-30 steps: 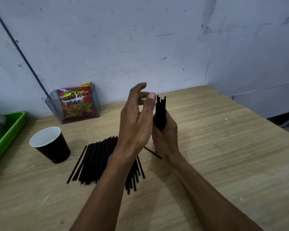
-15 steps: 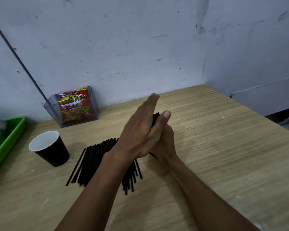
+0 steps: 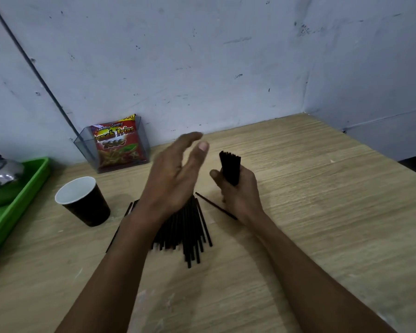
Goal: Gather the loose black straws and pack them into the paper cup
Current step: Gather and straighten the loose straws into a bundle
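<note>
gripping an upright bundle of straws [image 3: 230, 167] in the right hand [image 3: 238, 188] fingers wrapped tight, holding the left hand [image 3: 175, 174] flat and open beside it, fingers together, hovering over loose straws [image 3: 185, 227] near the paper cup [image 3: 83, 200]

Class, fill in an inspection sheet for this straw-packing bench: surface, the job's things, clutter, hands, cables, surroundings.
Surface: wooden table, pale smudges near the front edge.
Job's things: paper cup upright, no straws showing inside; loose straws lying in a pile; one stray straw beside it.
Clutter: snack packet in a clear holder; green tray with a metal item.
Hands: right hand shut on an upright straw bundle; left hand open, above the pile.
Cables: dark line slanting down the wall.
Surroundings: scuffed wall, corner at right.
</note>
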`<state>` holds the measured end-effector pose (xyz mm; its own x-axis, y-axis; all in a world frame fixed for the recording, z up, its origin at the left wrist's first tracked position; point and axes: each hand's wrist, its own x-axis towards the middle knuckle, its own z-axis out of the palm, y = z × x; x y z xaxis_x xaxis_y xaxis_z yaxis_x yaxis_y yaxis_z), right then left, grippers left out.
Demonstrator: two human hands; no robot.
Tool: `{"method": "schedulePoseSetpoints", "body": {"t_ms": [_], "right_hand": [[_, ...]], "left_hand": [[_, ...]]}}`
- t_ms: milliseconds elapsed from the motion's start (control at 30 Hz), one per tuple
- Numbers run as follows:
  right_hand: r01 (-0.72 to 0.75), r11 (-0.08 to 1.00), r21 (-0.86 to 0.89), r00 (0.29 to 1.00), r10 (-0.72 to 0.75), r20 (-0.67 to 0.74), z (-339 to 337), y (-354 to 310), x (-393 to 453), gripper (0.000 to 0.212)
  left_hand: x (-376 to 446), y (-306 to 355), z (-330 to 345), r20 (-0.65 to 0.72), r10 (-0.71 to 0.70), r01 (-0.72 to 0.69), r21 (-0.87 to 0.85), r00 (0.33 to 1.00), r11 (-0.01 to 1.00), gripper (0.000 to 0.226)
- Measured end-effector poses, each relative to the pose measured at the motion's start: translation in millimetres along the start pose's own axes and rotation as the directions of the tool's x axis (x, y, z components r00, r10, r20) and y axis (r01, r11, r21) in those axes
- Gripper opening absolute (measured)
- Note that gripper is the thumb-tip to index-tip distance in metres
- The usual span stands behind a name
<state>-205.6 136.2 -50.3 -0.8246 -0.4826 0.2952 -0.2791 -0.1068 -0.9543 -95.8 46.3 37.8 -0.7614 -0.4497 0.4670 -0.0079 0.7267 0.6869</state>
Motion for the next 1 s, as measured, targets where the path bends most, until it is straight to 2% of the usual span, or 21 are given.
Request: {"method": "schedulePoseSetpoints", "body": {"t_ms": [67, 133, 233, 333, 500, 633, 733, 833, 900, 1000], "right_hand": [[-0.003, 0.997, -0.082, 1.0, 0.002, -0.016, -2.0, -5.7, 0.9, 0.022], [-0.031, 0.954, -0.297, 0.999, 0.038, 0.016, -5.3, -10.2, 0.3, 0.022], [-0.087, 0.764, -0.639, 0.984, 0.167, 0.066, -6.6, -14.1, -7.7, 0.027], [-0.077, 0.592, -0.802, 0.964, 0.25, 0.091, 0.5, -25.8, -21.7, 0.038], [-0.019, 0.49, -0.871, 0.961, 0.25, 0.12, 15.8, -40.4, -36.6, 0.028], [-0.036, 0.519, -0.854, 0.953, 0.275, 0.126, 22.2, -46.1, -38.4, 0.016], [-0.092, 0.583, -0.807, 0.938, 0.322, 0.126, 23.8, -50.6, -37.1, 0.028], [-0.139, 0.579, -0.804, 0.925, 0.367, 0.104, 28.3, -52.3, -38.7, 0.047], [-0.153, 0.575, -0.804, 0.923, 0.373, 0.091, 31.2, -51.3, -39.3, 0.048], [-0.183, 0.569, -0.802, 0.917, 0.394, 0.07, 31.8, -53.3, -36.6, 0.035]], "left_hand": [[-4.6, -10.9, -14.0, -0.067, -0.037, 0.039, 0.027, 0.997, 0.999, 0.036], [-13.3, -23.4, -26.3, -0.11, -0.099, 0.103, 0.03, 0.989, 0.994, 0.031], [-28.9, -39.7, -38.5, -0.183, -0.201, 0.206, 0.006, 0.962, 0.979, 0.027], [-42.3, -52.4, -43.4, -0.214, -0.287, 0.289, -0.02, 0.934, 0.957, 0.025], [-59.4, -61.6, -45.5, -0.218, -0.341, 0.341, -0.04, 0.914, 0.939, 0.023], [-65.9, -65.2, -48.7, -0.222, -0.346, 0.348, -0.029, 0.912, 0.937, 0.022], [-67.3, -66.8, -52.4, -0.225, -0.342, 0.344, -0.033, 0.912, 0.938, 0.023], [-67.1, -66.3, -55.7, -0.224, -0.349, 0.346, -0.054, 0.91, 0.937, 0.023], [-67.0, -65.0, -57.5, -0.221, -0.346, 0.341, -0.063, 0.912, 0.938, 0.023], [-66.3, -63.2, -59.7, -0.214, -0.332, 0.326, -0.066, 0.919, 0.943, 0.024]]}}
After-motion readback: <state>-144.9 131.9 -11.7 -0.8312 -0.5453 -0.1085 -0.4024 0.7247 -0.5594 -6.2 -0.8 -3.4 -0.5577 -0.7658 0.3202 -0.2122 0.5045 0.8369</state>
